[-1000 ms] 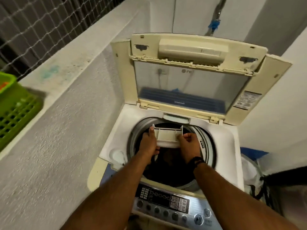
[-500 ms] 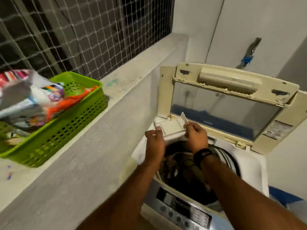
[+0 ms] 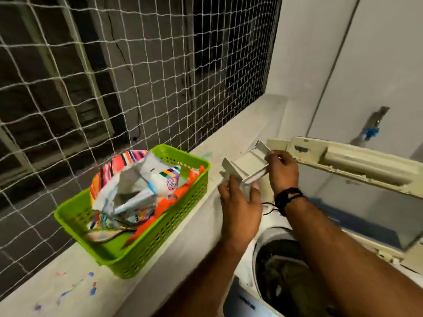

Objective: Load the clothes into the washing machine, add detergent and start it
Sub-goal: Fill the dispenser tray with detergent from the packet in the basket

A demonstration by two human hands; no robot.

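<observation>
Hands share one white detergent drawer (image 3: 248, 164) at frame centre: left hand (image 3: 240, 203) pinches its near end, right hand (image 3: 282, 169) grips its far wall, likely carrying it toward the detergent packets (image 3: 142, 186) in the green basket (image 3: 160, 236) for filling. Clothes (image 3: 286, 277) lie in the drum, lower right.

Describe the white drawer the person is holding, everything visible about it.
The detergent drawer is a small off-white tray, plastic by its look, with upright side walls and a low rib across its floor. No powder shows inside. It is out of the machine, tilted, held in the air above the ledge. The left hand grips its near end; the right hand pinches its far side.
</observation>
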